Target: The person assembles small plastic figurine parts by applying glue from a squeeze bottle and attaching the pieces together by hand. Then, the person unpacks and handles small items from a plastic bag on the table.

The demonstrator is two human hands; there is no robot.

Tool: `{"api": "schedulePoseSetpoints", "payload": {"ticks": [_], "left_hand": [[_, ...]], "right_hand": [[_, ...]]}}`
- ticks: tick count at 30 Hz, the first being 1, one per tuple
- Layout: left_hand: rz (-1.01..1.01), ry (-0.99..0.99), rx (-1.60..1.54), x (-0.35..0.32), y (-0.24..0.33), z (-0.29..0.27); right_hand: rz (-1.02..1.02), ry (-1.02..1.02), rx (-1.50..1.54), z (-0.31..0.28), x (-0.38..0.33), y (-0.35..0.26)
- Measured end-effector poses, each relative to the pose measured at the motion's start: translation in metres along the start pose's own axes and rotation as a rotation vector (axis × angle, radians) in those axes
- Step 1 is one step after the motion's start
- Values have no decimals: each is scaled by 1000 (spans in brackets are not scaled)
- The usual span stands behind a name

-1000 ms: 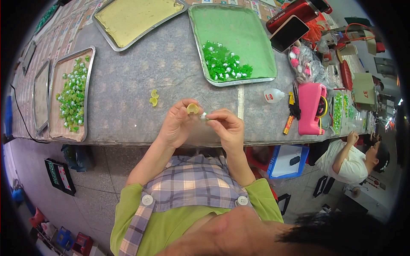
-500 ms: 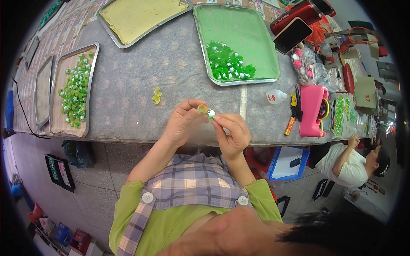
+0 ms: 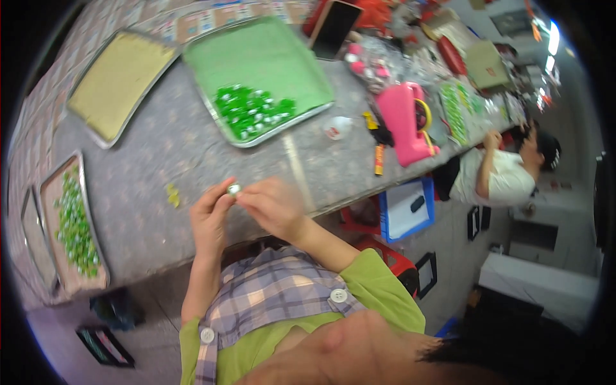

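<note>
In front of my chest, over the table's near edge, both hands meet at a small green-and-white piece. My left hand is closed, thumb and forefinger pinching the piece from the left. My right hand is blurred, but its closed fingertips touch the piece from the right. No yellow leaf-shaped part can be made out in my fingers. Left of my hands, a few translucent yellow parts lie on the grey tabletop. Beyond, a green-lined tray carries a heap of green-and-white pieces.
At the left stands a narrow tray of green, white and yellow pieces. A yellow-lined tray is behind it. To the right are a small white bottle, a pink tape dispenser and a phone. Another person sits farther right.
The view has turned, so the table now slants. The hands have drawn closer together around the green-and-white piece. The yellow part seen in my left fingers is hidden now.
</note>
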State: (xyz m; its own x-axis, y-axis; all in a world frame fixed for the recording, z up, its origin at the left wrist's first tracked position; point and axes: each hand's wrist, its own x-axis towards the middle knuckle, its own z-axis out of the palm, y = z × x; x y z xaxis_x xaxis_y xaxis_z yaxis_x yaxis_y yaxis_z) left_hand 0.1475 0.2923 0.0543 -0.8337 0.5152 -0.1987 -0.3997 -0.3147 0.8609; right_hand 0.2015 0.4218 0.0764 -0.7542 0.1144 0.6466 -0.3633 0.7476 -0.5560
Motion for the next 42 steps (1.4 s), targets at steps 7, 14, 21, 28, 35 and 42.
{"api": "schedulePoseSetpoints", "payload": {"ticks": [7,14,21,28,35,42], "left_hand": [[-72,-37,-178,4,-1,3],[53,30,113,3,-1,7],[-1,14,312,2,10,4],[-11,-10,182,5,9,11],[47,-25,158,0,13,12],[-83,10,146,-4,2,-11]], "right_hand": [[131,-30,72,-6,1,3],[177,-75,53,-10,-3,8],[88,-140,-8,-13,-1,6],[115,-60,-41,-10,5,-1],[209,-54,88,-10,8,-2],[214,-158,84,11,-7,-3]]}}
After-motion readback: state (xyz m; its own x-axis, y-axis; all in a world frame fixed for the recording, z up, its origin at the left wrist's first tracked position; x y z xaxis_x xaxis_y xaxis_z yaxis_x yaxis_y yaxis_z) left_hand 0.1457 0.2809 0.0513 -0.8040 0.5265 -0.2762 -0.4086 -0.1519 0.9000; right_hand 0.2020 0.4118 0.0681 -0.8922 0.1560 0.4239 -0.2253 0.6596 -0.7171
